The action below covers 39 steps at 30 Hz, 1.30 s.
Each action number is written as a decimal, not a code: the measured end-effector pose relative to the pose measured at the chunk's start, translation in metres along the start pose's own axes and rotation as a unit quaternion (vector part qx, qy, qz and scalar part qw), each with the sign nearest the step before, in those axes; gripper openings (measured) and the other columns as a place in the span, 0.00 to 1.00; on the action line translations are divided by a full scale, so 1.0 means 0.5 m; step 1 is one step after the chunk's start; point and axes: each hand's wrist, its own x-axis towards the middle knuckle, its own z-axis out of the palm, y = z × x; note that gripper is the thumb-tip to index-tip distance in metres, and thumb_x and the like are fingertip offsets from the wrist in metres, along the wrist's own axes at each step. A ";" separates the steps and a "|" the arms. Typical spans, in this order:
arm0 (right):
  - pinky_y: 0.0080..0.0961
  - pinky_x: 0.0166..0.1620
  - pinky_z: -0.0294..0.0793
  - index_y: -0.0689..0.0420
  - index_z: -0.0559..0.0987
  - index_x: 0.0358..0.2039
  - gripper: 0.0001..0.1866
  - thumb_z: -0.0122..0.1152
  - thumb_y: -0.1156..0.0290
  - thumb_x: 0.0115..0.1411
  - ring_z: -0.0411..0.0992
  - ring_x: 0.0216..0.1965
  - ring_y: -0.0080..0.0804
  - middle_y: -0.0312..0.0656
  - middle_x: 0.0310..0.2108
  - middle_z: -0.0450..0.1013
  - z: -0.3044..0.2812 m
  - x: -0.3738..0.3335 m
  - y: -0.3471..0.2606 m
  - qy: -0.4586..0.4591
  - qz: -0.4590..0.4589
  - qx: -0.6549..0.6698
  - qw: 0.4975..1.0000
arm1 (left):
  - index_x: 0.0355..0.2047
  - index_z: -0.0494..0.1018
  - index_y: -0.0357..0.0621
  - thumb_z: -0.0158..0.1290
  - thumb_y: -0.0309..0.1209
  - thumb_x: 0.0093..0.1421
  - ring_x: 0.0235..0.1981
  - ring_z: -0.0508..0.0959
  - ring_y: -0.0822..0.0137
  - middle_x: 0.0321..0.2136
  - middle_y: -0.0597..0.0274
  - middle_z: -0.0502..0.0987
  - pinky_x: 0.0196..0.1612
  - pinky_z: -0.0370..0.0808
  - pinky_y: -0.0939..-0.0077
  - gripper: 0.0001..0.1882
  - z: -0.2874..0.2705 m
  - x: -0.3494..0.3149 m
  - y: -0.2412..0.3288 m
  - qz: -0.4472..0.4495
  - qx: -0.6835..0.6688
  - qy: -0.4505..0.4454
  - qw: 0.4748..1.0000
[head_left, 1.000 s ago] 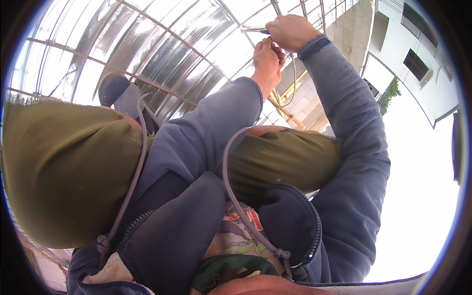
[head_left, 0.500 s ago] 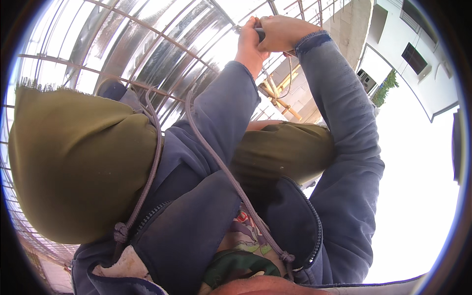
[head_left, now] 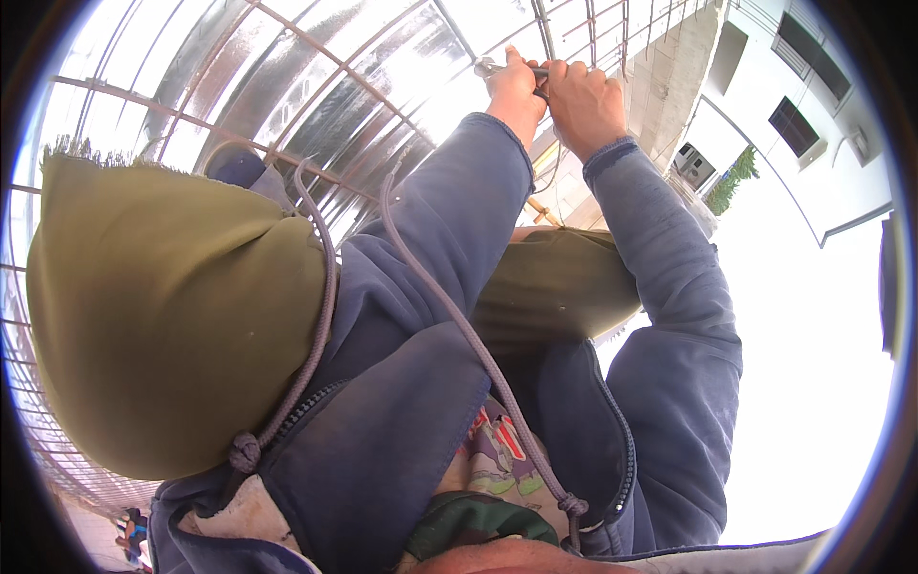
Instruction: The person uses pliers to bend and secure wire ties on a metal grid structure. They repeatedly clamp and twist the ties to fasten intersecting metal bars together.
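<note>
At the top of the view, my left hand (head_left: 517,96) is wrapped round what look like pincers (head_left: 488,68), close behind their metal head, with one finger pointing up. Just to the right, my right hand (head_left: 586,107) has its fingers curled over the dark handle end of the same tool. The pincers lie almost level against a grid of steel reinforcing bars (head_left: 339,69). Whether the jaws have a wire or bar between them is too small to tell.
Shiny reflective sheeting (head_left: 325,105) shows behind the bars. My bent knees in olive trousers (head_left: 163,316) flank my arms. A pale block wall (head_left: 660,86) runs along the upper right, with a white building (head_left: 813,182) beyond. Another person (head_left: 134,536) is at the far lower left.
My right hand has shifted from over my left hand to beside it on the right, uncovering the pincers' head and handles. The view has tilted slightly.
</note>
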 end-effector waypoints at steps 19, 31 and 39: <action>0.41 0.36 0.87 0.63 0.75 0.45 0.13 0.59 0.67 0.66 0.85 0.36 0.49 0.50 0.38 0.80 0.156 -0.067 -0.059 -0.028 0.074 0.206 0.975 | 0.30 0.59 0.46 0.44 0.45 0.80 0.21 0.70 0.66 0.20 0.66 0.63 0.41 0.85 0.55 0.22 -0.069 -0.024 -0.026 0.070 0.128 -0.093 0.985; 0.31 0.34 0.80 0.67 0.78 0.38 0.17 0.54 0.63 0.62 0.77 0.26 0.32 0.45 0.27 0.75 0.033 0.022 0.082 -0.400 0.057 0.579 0.708 | 0.32 0.73 0.47 0.63 0.46 0.69 0.44 0.87 0.49 0.29 0.56 0.81 0.53 0.80 0.47 0.18 -0.108 -0.010 0.033 -0.057 0.126 -0.222 0.965; 0.32 0.31 0.75 0.66 0.76 0.34 0.13 0.53 0.66 0.62 0.75 0.25 0.32 0.45 0.27 0.76 0.158 -0.028 0.021 -0.353 0.045 0.616 0.703 | 0.31 0.74 0.46 0.65 0.47 0.68 0.37 0.84 0.54 0.28 0.58 0.80 0.50 0.80 0.53 0.19 -0.132 0.008 0.045 -0.074 0.210 -0.208 0.952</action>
